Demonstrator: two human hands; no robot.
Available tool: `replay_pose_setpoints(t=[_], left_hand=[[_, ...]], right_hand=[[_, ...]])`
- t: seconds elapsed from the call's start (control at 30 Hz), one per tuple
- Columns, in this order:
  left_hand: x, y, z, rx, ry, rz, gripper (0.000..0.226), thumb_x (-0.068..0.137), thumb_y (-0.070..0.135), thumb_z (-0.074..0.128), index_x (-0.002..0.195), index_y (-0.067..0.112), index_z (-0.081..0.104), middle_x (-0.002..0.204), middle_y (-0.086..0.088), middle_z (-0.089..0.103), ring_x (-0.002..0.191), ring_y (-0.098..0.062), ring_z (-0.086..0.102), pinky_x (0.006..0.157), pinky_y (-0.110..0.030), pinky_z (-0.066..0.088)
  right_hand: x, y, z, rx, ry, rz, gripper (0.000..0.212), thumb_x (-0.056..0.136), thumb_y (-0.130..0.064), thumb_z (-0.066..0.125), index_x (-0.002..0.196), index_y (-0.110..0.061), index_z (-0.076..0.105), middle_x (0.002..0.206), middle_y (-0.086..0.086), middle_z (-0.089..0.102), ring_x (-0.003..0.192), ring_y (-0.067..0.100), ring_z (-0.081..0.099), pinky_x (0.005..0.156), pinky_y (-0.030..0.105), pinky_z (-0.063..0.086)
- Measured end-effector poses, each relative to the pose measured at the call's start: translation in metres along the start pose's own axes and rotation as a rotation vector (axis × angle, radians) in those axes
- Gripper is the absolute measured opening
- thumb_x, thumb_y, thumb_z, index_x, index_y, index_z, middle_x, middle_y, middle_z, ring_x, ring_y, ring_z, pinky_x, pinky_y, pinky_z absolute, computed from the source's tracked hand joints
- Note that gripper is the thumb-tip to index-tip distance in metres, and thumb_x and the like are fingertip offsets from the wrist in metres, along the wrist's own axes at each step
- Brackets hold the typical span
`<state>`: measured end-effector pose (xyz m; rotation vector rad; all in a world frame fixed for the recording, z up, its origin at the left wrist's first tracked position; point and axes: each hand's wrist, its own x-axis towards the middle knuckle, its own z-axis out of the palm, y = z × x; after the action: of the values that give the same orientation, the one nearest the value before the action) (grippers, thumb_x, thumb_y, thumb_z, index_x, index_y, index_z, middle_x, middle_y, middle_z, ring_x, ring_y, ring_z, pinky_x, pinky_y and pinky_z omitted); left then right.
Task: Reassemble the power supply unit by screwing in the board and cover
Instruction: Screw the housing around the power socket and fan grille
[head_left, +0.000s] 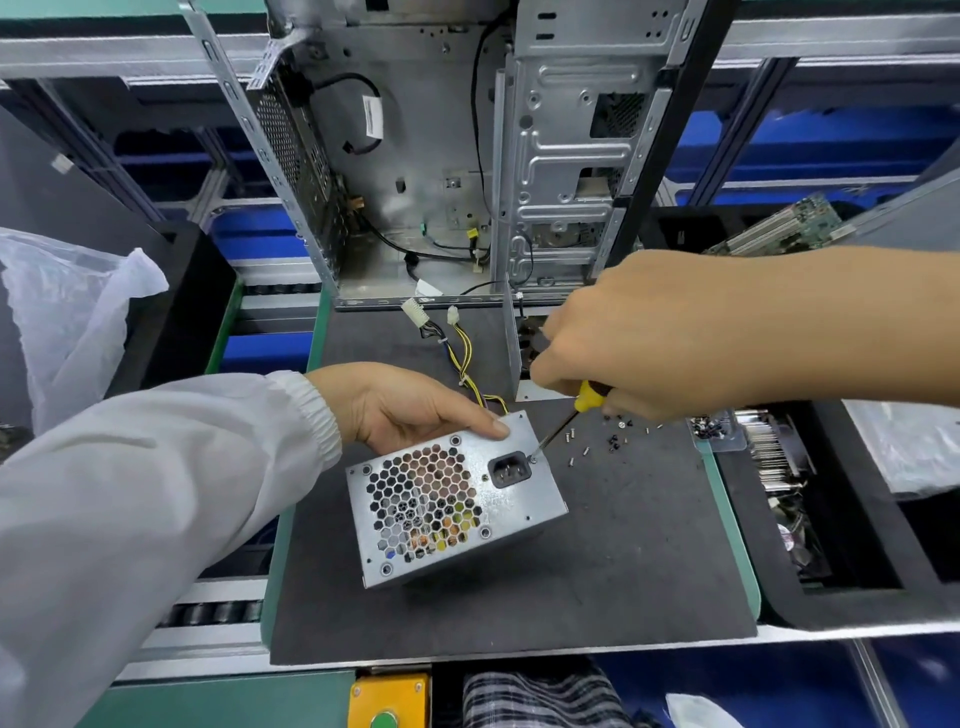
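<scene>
- Power supply unit (457, 506): grey metal box, sitting tilted on the near-middle of the dark work mat (623, 571), its honeycomb grille and black mains socket (510, 470) facing up at me so the fixing points are reachable.
- Screw (533, 459): seated just right of the socket; I am bearing the driver tip down on it, judged to be one of the fixings for the socket face.
- Screwdriver (566, 423): yellow handle, thin steel shaft, slanting down and left from my right hand into that screw.
- Right hand (639, 332): fingers curling tightly round the yellow handle, reaching in from the right edge, wrist high to keep the shaft in line with the screw.
- Left hand (410, 405): gripping the far-left edge of the unit, thumb lying flat along its top edge, bracing the box so it is not turning under the driver.
- Cable harness (462, 353): yellow and black leads with white plugs, trailing from the far side of the unit toward the case.
- Loose screws (613, 439): scattered on the mat right of the unit, lying near the driver for picking.
- Computer case (441, 156): open, standing at the far edge of the mat.
- Plastic bag (67, 312): lying far left.
</scene>
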<state>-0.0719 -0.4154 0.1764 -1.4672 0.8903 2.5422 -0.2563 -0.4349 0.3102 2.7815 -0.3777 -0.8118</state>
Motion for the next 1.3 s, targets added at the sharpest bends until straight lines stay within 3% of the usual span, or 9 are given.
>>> replay_pose_setpoints(t=[0.07,0.13,0.23,0.53,0.73,0.8,0.97,1.13,1.3], left_hand=[[0.0,0.0,0.0,0.028,-0.018,0.017,0.045,0.087,0.022,0.06,0.131,0.012,0.059,0.114,-0.011,0.069,0.097,-0.023,0.069,0.097,-0.042,0.05],[0.0,0.001,0.002,0.052,-0.037,0.03,0.034,0.087,0.02,0.061,0.12,0.012,0.066,0.106,-0.01,0.073,0.091,-0.021,0.071,0.09,-0.039,0.055],[0.001,0.003,0.003,0.046,-0.037,0.022,0.023,0.088,0.019,0.061,0.108,0.014,0.071,0.1,-0.008,0.075,0.086,-0.02,0.073,0.083,-0.035,0.058],[0.001,0.008,0.008,0.086,0.015,-0.014,0.035,0.085,0.024,0.063,0.116,0.01,0.067,0.099,-0.007,0.074,0.086,-0.019,0.071,0.089,-0.037,0.055],[0.0,0.008,0.008,0.077,0.031,-0.02,0.04,0.083,0.024,0.065,0.12,0.007,0.067,0.101,-0.008,0.074,0.089,-0.02,0.07,0.094,-0.041,0.051],[0.0,0.008,0.008,0.076,0.035,-0.02,0.046,0.083,0.024,0.065,0.125,0.006,0.062,0.103,-0.009,0.073,0.09,-0.021,0.07,0.095,-0.041,0.05],[0.001,0.008,0.006,0.063,0.028,-0.019,0.045,0.083,0.024,0.064,0.125,0.007,0.063,0.101,-0.009,0.074,0.086,-0.02,0.072,0.091,-0.039,0.054],[0.002,0.008,0.005,0.064,0.015,-0.016,0.039,0.083,0.024,0.064,0.119,0.008,0.067,0.1,-0.009,0.074,0.086,-0.02,0.072,0.09,-0.039,0.054],[0.0,0.008,0.005,0.066,0.016,-0.016,0.035,0.083,0.024,0.064,0.115,0.009,0.069,0.098,-0.009,0.075,0.085,-0.02,0.072,0.09,-0.039,0.054]], right_hand=[[-0.009,0.004,0.006,0.026,0.0,0.072,0.021,0.082,-0.028,0.062,0.083,-0.03,0.041,0.074,-0.006,0.042,0.061,0.014,0.048,0.048,0.026,0.029],[-0.018,0.003,0.0,0.023,-0.023,0.11,0.025,0.086,-0.031,0.06,0.082,-0.033,0.035,0.067,-0.007,0.03,0.051,0.005,0.028,0.044,0.022,0.019],[-0.024,0.003,0.004,-0.028,-0.05,0.08,0.022,0.09,-0.031,0.053,0.087,-0.033,0.031,0.081,-0.007,0.029,0.052,0.007,0.021,0.046,0.025,0.017],[-0.041,-0.014,0.038,-0.035,0.012,0.032,0.048,0.083,-0.004,0.043,0.08,-0.03,0.002,0.083,-0.003,0.022,0.048,0.015,0.025,0.043,0.03,0.017],[-0.043,-0.017,0.074,0.106,0.112,0.092,0.036,0.09,-0.013,0.05,0.106,-0.032,0.023,0.086,-0.004,0.028,0.057,0.02,0.046,0.043,0.032,0.022],[-0.046,-0.018,0.081,0.157,0.201,0.082,0.027,0.094,-0.022,0.05,0.105,-0.031,0.027,0.089,-0.005,0.034,0.06,0.022,0.052,0.043,0.032,0.026],[-0.061,-0.016,0.087,0.326,0.425,0.07,0.016,0.08,-0.028,0.07,0.09,-0.024,0.059,0.077,-0.005,0.054,0.041,0.022,0.048,0.031,0.034,0.037],[-0.072,-0.01,0.075,0.264,0.44,0.151,0.02,0.083,-0.038,0.056,0.087,-0.024,0.07,0.073,-0.005,0.059,0.042,0.023,0.054,0.035,0.023,0.028],[-0.068,-0.006,0.066,0.189,0.351,0.178,0.016,0.082,-0.039,0.06,0.086,-0.026,0.07,0.074,-0.007,0.057,0.047,0.024,0.057,0.041,0.022,0.026]])
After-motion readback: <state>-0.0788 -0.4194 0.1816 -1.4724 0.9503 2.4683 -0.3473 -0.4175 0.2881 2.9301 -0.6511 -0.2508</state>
